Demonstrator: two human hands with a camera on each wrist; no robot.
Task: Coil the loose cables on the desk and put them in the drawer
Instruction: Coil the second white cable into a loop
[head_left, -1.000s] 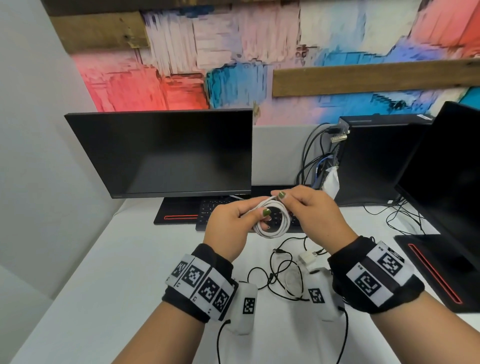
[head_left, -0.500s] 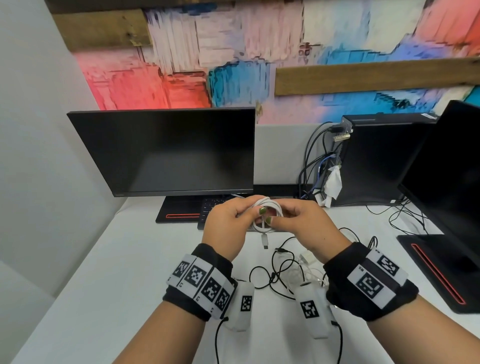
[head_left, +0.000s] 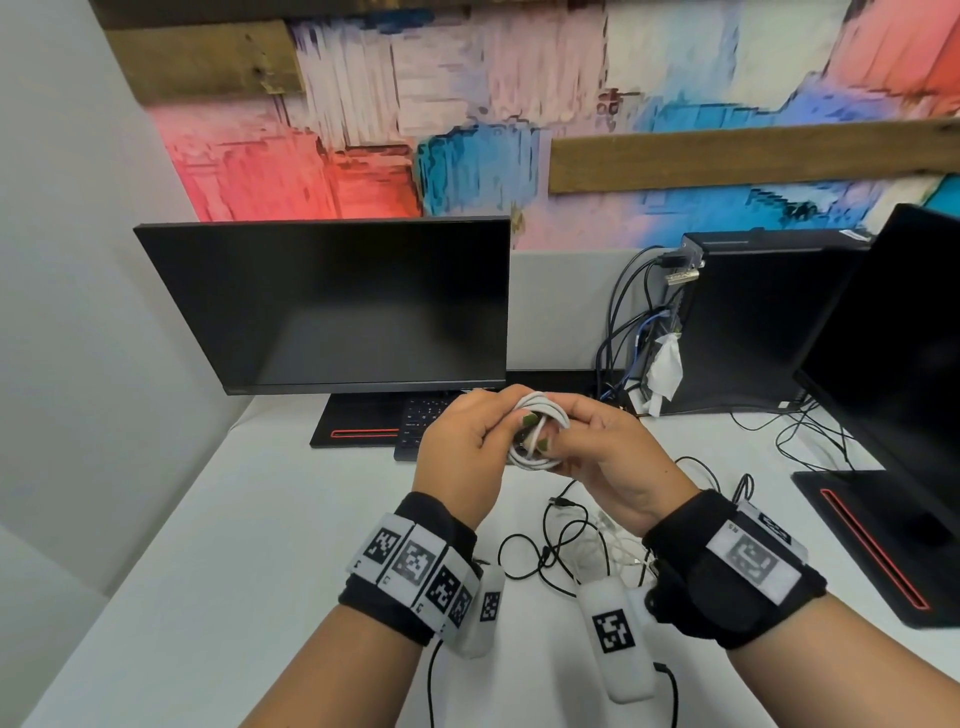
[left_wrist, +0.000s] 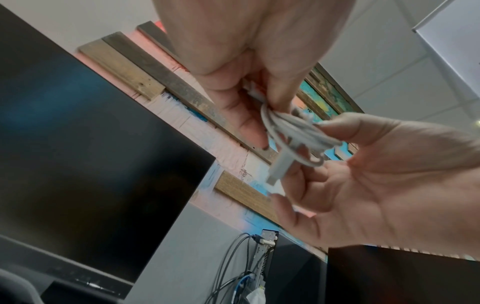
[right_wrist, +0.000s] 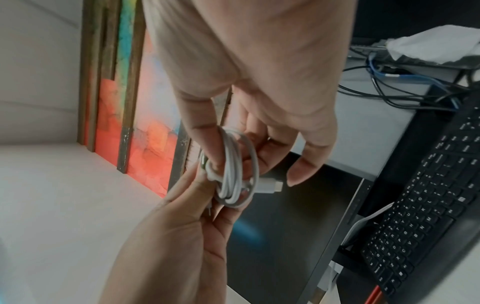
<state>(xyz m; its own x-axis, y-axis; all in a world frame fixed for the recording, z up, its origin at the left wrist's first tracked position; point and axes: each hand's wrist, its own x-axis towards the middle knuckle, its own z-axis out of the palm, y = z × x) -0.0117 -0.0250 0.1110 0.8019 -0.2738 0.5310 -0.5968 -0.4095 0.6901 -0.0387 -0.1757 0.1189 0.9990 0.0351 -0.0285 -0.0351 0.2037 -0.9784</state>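
A white cable (head_left: 540, 415) is wound into a small coil and held in the air above the desk, in front of the keyboard. My left hand (head_left: 493, 431) pinches its left side and my right hand (head_left: 576, 441) pinches its right side. In the left wrist view the coil (left_wrist: 293, 133) sits between both hands, with its white connector (left_wrist: 279, 166) sticking out below. In the right wrist view the connector (right_wrist: 270, 187) pokes out sideways through the coil (right_wrist: 233, 168). A loose black cable (head_left: 561, 540) and a thin white cable (head_left: 618, 548) lie tangled on the desk under my wrists. No drawer is in view.
A black monitor (head_left: 332, 306) stands behind the hands, with a black keyboard (head_left: 415, 426) at its foot. A black computer tower (head_left: 753, 322) with plugged cables (head_left: 623, 332) stands at the back right. A second monitor (head_left: 898, 338) fills the right edge. The white desk (head_left: 234, 545) stretches to the left.
The coil has been drawn tighter. The connector end that hung below the coil half a second ago is now pulled up against it. Both hands have closed in around the coil.
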